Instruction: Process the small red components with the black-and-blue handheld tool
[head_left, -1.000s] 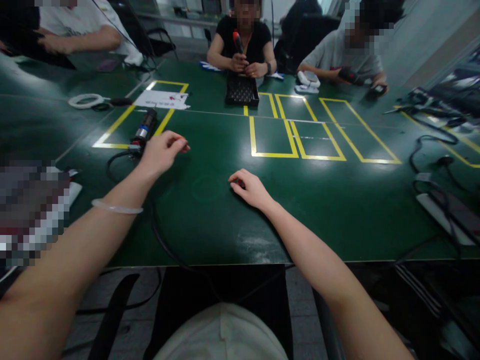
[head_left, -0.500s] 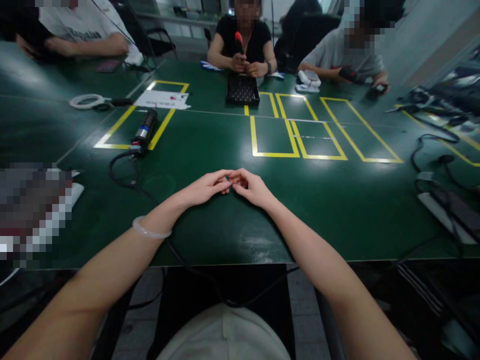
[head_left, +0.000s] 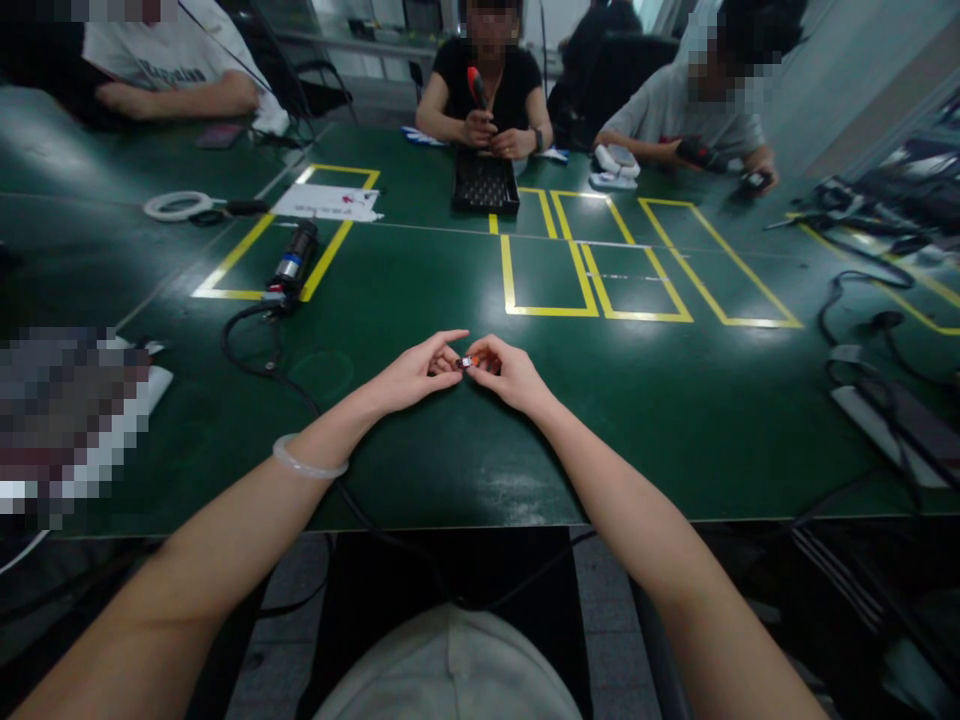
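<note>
My left hand and my right hand meet fingertip to fingertip over the green table. Between them sits a small red and silver part, pinched by the fingers of both hands. My left wrist wears a pale bangle. A cylindrical black and silver tool with a black cable lies to the far left of my hands.
Yellow tape boxes mark the table. A black tray stands before a person opposite who holds a red-tipped tool. A white ring and a paper sheet lie at the far left. Cables and devices crowd the right.
My left hand came back from beside the cylindrical tool to meet my right hand. Both hands now pinch the small part, which shows more plainly than half a second ago.
</note>
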